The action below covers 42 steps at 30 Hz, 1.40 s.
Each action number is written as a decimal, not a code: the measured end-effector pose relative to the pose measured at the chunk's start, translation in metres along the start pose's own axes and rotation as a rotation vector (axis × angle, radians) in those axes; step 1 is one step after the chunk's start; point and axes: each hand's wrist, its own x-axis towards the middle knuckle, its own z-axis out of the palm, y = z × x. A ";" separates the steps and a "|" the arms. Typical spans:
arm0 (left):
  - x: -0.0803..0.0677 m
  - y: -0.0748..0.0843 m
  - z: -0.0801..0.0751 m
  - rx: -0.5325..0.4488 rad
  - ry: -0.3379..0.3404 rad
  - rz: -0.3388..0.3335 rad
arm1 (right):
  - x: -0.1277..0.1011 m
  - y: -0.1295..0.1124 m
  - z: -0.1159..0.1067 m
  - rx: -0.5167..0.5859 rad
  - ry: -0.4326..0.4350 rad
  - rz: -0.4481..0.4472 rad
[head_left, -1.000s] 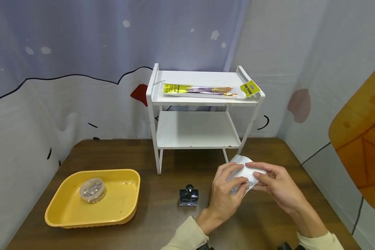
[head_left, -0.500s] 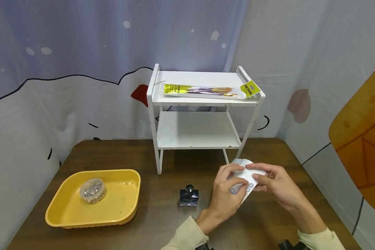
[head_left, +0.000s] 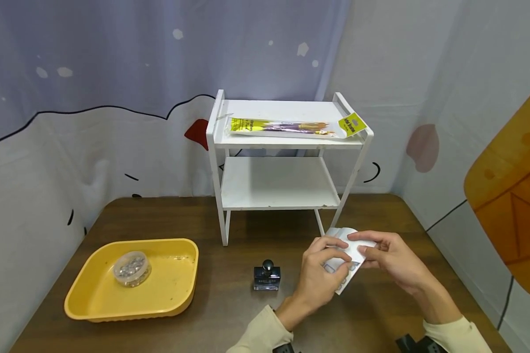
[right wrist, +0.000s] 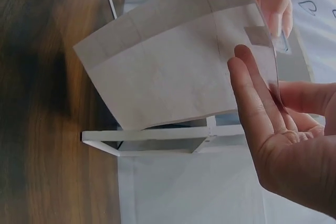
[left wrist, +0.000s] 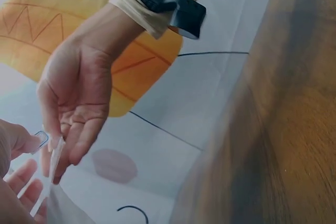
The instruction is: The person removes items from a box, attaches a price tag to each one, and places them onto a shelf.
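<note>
Both hands hold a white sheet (head_left: 341,232) above the brown table (head_left: 203,314), just in front of the white shelf unit (head_left: 282,184). My left hand (head_left: 337,251) pinches the sheet's near face, where small blue-outlined clear pieces show. A clear blue-edged piece (left wrist: 41,140) sits at the left thumb tip. My right hand (head_left: 362,245) grips the sheet's right edge, fingers behind and thumb in front. In the right wrist view the sheet (right wrist: 173,66) curves in front of my right hand (right wrist: 262,108). The left wrist view shows the sheet edge-on (left wrist: 55,156).
A small dark bottle (head_left: 266,277) stands left of my hands. A yellow tray (head_left: 168,284) at the front left holds a round clear container (head_left: 131,268). A yellow-labelled packet (head_left: 291,127) lies on the shelf's top level. Patterned cloth walls surround the table.
The sheet has tilted so its lower edge hangs lower. My left fingers have shifted a little on its face. Both hands stay in the same spot.
</note>
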 end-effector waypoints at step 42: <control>-0.042 -0.001 -0.046 -0.382 -0.116 -0.565 | 0.009 0.120 -0.142 -0.578 -0.291 0.313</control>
